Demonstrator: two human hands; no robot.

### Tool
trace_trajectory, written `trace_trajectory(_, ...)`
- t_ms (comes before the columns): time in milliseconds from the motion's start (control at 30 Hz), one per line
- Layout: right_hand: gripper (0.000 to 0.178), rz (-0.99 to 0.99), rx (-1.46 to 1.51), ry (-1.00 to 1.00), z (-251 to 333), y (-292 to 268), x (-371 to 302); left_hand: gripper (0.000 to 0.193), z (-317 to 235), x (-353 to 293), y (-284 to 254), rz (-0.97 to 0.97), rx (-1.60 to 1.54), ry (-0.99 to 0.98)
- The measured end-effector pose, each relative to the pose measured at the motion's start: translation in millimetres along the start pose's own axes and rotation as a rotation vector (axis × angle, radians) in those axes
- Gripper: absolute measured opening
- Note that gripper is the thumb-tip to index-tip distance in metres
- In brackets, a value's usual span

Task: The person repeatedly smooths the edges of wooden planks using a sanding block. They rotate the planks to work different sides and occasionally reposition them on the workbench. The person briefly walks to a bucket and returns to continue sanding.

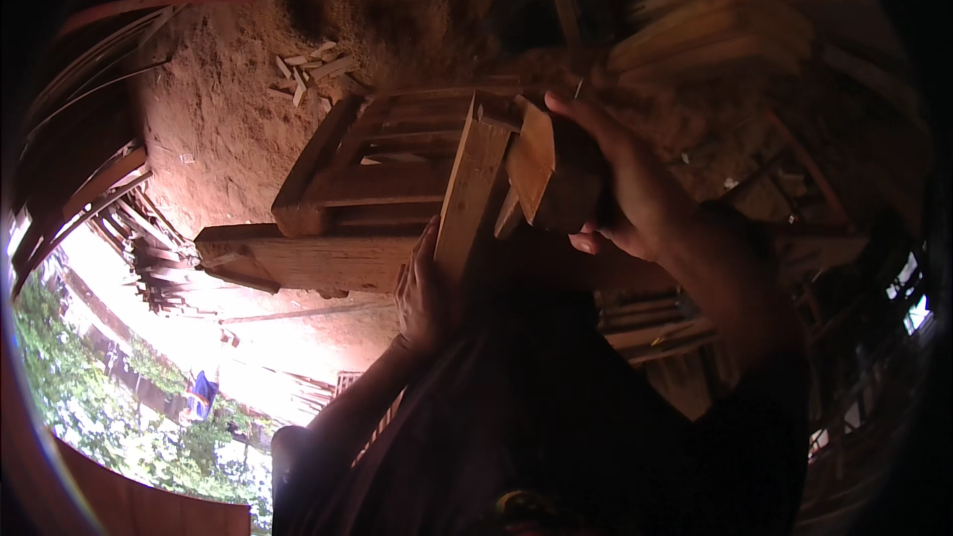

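Note:
My left hand (422, 300) is closed round the lower end of a squared wooden bar (471, 174), fingers on its left side. The bar slants up and away in front of my body. My right hand (635, 184) grips a thick wooden block (536, 164) from the right, thumb over its top. Its pale, angled face turns toward the bar; shadow hides whether the two touch. Just beyond lies a slatted wooden frame (367, 184), resting on a heavy wooden beam (318, 260).
Small offcuts (316, 69) lie on the sawdust-covered ground (213, 104). Stacked planks (710, 35) stand at the far right, in shadow. More timber (164, 258) is piled at the left, near the brightly lit opening and greenery (119, 387).

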State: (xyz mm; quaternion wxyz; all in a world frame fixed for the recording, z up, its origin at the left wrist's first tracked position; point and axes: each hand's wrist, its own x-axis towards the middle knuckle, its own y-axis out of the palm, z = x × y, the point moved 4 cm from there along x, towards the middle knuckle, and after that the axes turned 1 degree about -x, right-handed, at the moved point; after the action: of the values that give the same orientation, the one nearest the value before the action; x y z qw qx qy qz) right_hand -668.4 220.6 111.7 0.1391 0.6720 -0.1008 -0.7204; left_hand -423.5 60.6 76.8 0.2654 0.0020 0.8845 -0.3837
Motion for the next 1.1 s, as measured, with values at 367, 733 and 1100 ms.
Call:
trace_trajectory(367, 0.058, 0.036, -0.01, 0.062, -23, -15, -14, 0.07, 0, -10, 4, -0.094, 0.021, 0.175)
trace_trajectory(733, 0.056, -0.1, -0.065, -0.034, -29, -31, 71, 0.066, -1, -11, -1, -0.074, 0.015, 0.123)
trace_trajectory(1100, 0.064, -0.011, -0.149, -0.146, -55, -63, 151, 0.067, 2, -9, 1, -0.072, 0.006, 0.099)
